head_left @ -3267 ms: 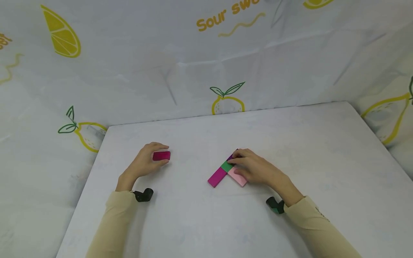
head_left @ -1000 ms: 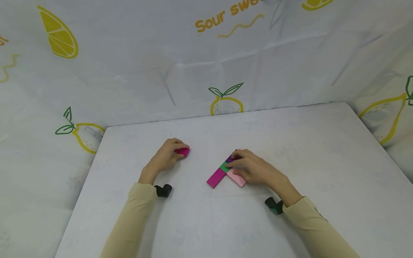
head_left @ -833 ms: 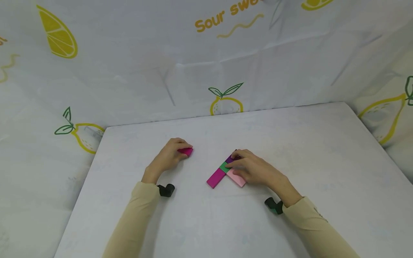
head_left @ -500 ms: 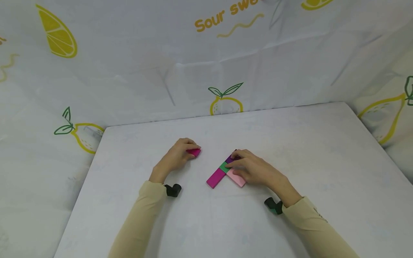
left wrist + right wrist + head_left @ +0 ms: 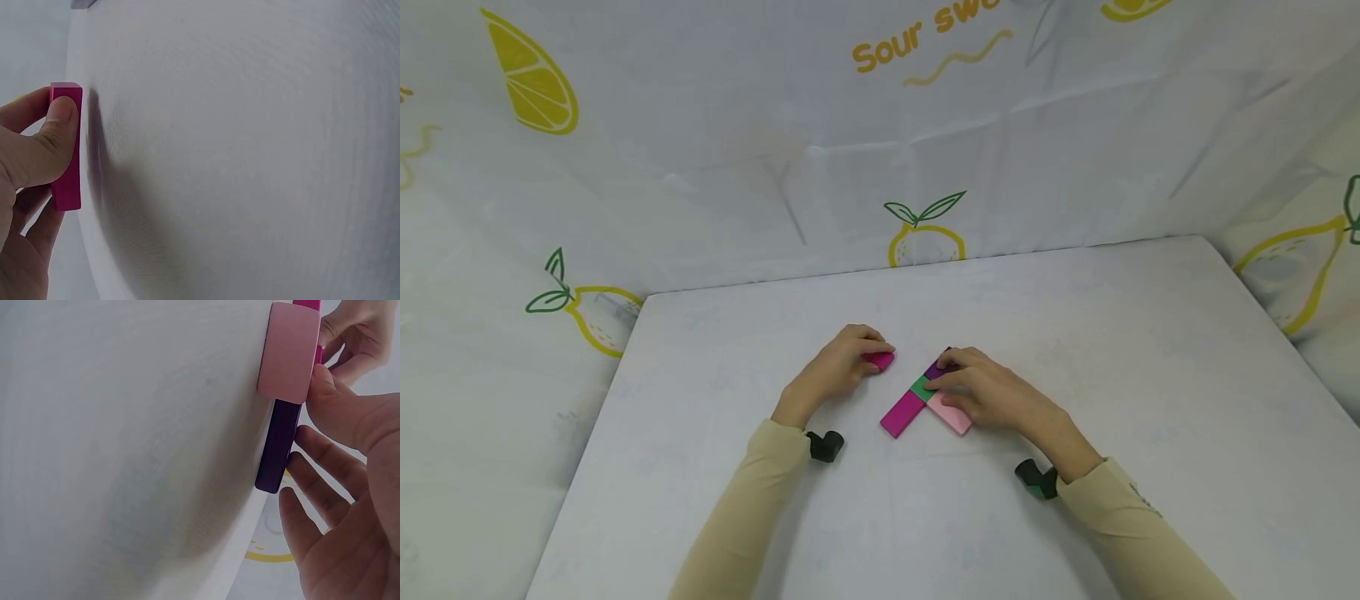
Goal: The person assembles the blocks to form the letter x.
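Note:
In the head view my left hand (image 5: 844, 362) pinches a magenta rectangular block (image 5: 880, 360), between thumb and fingers. The left wrist view shows the thumb (image 5: 60, 125) across this block (image 5: 70, 187), with a gap between block and shadow. My right hand (image 5: 992, 390) rests its fingertips on a group of flat blocks lying together. A purple block (image 5: 935, 371), a small green block (image 5: 922, 388) and a second magenta block (image 5: 903, 414) form a slanted row. A pink block (image 5: 951, 414) joins at the green one, partly under the right hand.
The blocks lie on a white table (image 5: 1112, 350). Behind it hangs a white sheet (image 5: 722, 158) with printed lemons and lettering. Black wrist cameras (image 5: 826, 447) sit at both cuffs.
My left hand has taken hold of the loose magenta block and carried it right, close to the block row. The right hand stays in place on the blocks.

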`<action>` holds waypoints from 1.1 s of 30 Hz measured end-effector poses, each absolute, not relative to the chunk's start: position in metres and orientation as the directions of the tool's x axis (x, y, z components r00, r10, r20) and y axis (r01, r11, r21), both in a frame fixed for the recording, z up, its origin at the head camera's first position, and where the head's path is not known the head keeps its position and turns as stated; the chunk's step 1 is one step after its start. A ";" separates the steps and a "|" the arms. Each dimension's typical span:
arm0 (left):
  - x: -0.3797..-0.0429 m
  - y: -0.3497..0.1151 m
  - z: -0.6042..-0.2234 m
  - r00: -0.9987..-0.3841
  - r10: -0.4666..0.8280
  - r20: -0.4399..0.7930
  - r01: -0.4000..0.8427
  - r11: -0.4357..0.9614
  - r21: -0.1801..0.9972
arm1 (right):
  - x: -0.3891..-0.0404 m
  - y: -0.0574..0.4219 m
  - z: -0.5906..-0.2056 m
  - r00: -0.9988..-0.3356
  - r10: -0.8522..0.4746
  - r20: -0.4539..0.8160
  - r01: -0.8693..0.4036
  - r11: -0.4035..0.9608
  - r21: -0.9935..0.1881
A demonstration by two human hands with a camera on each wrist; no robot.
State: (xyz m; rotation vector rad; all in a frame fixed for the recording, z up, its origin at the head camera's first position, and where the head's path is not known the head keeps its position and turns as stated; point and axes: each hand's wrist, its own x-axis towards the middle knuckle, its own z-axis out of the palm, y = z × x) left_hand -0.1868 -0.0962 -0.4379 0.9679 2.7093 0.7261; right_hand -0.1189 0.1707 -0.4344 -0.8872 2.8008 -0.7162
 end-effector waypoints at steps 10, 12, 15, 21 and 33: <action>-0.181 -0.081 -0.437 -0.741 0.670 -0.031 0.573 0.656 0.491 | -0.119 0.170 -0.434 -0.822 -0.569 0.031 -0.513 0.716 -0.473; -0.180 -0.079 -0.437 -0.735 0.677 -0.035 0.577 0.653 0.490 | -0.119 0.170 -0.434 -0.824 -0.565 0.028 -0.508 0.718 -0.476; -0.179 -0.077 -0.438 -0.729 0.684 -0.042 0.581 0.649 0.491 | -0.119 0.170 -0.434 -0.826 -0.563 0.027 -0.505 0.718 -0.478; -0.177 -0.075 -0.441 -0.717 0.695 -0.045 0.588 0.638 0.497 | -0.119 0.169 -0.434 -0.828 -0.560 0.022 -0.500 0.720 -0.481; -0.175 -0.071 -0.443 -0.692 0.720 -0.058 0.603 0.619 0.503 | -0.120 0.169 -0.433 -0.822 -0.570 0.009 -0.500 0.712 -0.493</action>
